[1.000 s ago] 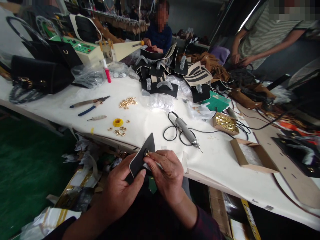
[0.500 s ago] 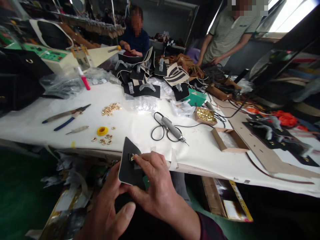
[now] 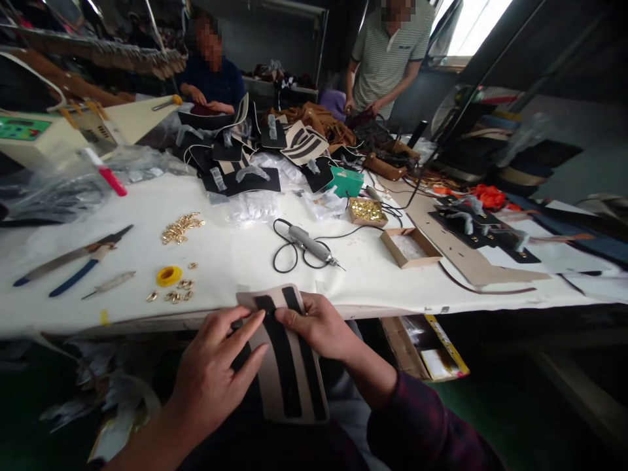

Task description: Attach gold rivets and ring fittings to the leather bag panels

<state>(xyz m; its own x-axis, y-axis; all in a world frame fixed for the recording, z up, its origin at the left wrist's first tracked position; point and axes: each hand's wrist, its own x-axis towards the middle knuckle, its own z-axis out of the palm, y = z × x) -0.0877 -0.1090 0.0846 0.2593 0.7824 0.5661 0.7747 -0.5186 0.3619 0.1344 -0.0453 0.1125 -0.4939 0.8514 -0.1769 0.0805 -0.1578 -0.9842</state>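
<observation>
A stiff bag-flap-like panel (image 3: 277, 373) shows its beige back with black stripes, tilted toward me below the table edge. My right hand (image 3: 324, 327) grips its upper right edge, thumb on the striped face, other fingers hidden behind. My left hand (image 3: 220, 356) lies over the left side with fingers apart, fingertips touching near a small dark spot on a black stripe; whether it also supports the panel is unclear. Gold metal fittings (image 3: 181, 229) lie in a pile on the table, with several more beside a yellow tape roll (image 3: 169, 276).
Pliers (image 3: 83, 258) and a thin-tipped hand tool (image 3: 110, 284) lie at left. A corded electric screwdriver (image 3: 311, 245) rests mid-table. Small boxes (image 3: 411, 248) stand right of it. More panels (image 3: 245, 180) are heaped behind. Two people (image 3: 213, 78) work across the table.
The panel has turned from its black face with the gold fitting to its striped back. My left hand came over its front; my right now grips the right edge. The view swung right.
</observation>
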